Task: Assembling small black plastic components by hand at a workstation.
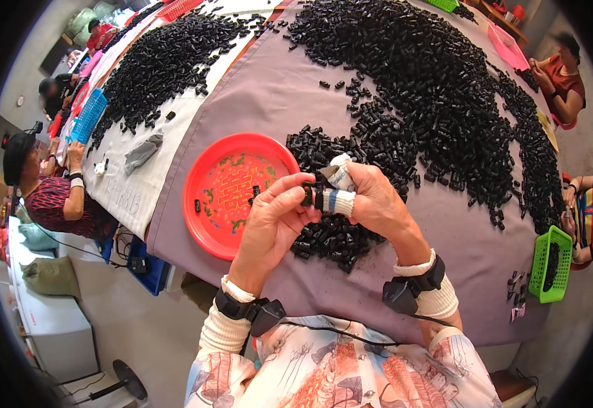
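Above the near edge of the black pile, my two hands meet. My left hand (279,207) pinches a small black plastic part (307,196) between thumb and fingers. My right hand (381,197) is closed, with white and blue-striped cloth wraps (339,202) on its fingers. A small flat, grey-brown blade-like piece (329,173) sticks out from its grip toward the black part; its handle, if any, is hidden. To the left lies a round red tray (204,234) with a printed pattern, holding a few black parts. Loose black parts (337,238) are heaped under and beyond my hands.
A large black heap (405,75) covers the far cloth-topped table (255,102). A green basket (560,234) stands at the right edge. Another heap (153,68) and a blue basket (91,112) are on the left table. Other people sit at both sides. Cables run from my wrist devices.
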Tool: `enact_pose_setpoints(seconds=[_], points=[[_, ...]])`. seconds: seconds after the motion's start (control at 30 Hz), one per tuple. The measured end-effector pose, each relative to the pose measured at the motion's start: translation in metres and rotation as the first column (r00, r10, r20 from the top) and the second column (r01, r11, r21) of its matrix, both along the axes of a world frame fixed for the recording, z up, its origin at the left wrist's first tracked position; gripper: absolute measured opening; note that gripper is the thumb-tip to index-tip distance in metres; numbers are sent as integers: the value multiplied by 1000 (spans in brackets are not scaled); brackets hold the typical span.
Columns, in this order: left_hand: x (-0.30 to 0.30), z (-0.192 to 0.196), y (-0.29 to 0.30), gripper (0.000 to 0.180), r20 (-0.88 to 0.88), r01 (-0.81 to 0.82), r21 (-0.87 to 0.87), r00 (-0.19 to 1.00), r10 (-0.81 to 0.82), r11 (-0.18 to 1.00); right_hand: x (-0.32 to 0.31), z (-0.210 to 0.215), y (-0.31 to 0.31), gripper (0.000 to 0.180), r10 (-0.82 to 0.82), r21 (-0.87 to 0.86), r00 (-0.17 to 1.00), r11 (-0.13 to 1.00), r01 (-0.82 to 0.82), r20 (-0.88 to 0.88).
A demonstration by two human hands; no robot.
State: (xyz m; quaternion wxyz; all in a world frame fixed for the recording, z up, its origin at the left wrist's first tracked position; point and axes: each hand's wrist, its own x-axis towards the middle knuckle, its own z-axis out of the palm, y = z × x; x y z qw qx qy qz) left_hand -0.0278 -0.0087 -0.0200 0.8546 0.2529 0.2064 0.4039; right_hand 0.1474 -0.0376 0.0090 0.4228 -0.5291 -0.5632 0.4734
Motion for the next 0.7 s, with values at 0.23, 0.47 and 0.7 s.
enact_pose_setpoints(seconds=[0.23, 0.47, 0.7], points=[[6, 0, 5, 27, 90, -8, -43, 996, 12, 999, 5, -10, -2, 30, 7, -83, 1000, 996, -7, 2], [10, 2, 3, 28, 93, -23, -7, 995, 24, 1000, 3, -6, -3, 30, 27, -51, 1000, 998, -27, -15], [13, -1, 3, 28, 74, 5, -8, 997, -5, 1000, 2, -6, -5, 31, 26, -6, 999, 1000, -26, 35]])
